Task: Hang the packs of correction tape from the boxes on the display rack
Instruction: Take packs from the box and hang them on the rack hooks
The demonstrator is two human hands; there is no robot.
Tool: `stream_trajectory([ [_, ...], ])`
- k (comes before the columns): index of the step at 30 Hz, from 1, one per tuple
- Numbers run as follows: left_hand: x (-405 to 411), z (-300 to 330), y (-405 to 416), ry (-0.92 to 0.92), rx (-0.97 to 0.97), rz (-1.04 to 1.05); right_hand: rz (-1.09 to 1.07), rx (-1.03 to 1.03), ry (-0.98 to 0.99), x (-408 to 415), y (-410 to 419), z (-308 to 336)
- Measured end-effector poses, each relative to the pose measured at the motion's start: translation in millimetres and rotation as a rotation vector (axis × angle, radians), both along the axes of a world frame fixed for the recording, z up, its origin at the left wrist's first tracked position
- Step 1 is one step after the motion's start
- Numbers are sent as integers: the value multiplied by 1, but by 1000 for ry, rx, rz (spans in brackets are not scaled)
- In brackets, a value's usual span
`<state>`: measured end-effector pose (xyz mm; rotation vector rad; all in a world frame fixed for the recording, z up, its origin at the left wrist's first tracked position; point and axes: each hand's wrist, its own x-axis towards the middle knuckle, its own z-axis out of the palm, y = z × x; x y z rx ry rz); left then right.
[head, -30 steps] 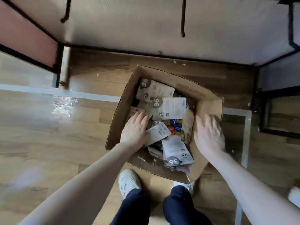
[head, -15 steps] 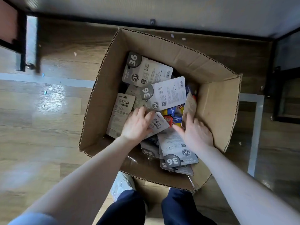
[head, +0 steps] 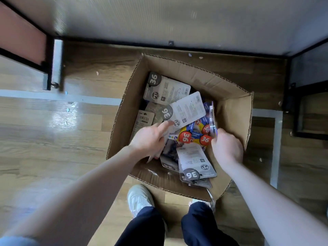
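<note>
An open cardboard box [head: 230,110] stands on the wooden floor with several packs of correction tape lying loose in it. Grey-white packs marked 36 [head: 186,109] lie on top, yellow-blue packs with red 36 stickers [head: 192,135] show in the middle, and a brown pack [head: 144,119] leans at the left wall. Inside the box at the left, my left hand [head: 149,141] holds a white pack [head: 166,136], forefinger stretched toward the grey-white pack. My right hand [head: 226,148] grips a clear purple-edged pack [head: 212,119] turned on its edge near the right wall.
The display rack's white panel [head: 159,23] and black frame [head: 177,47] rise just behind the box. Another black frame [head: 300,112] stands at the right and a caster leg [head: 53,84] at the left. My shoes [head: 140,197] touch the box's near side.
The right hand moved into the box and took hold of a pack, tipping it on edge and uncovering the colourful packs. The left hand stayed on its pack. The view tilted up slightly.
</note>
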<state>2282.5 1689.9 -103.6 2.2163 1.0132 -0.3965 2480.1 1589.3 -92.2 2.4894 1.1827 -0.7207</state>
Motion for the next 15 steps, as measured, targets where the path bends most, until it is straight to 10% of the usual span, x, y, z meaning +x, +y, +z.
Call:
stream_trajectory([
  [15, 1, 202, 47, 72, -70, 44, -132, 206, 102, 23, -1, 182],
])
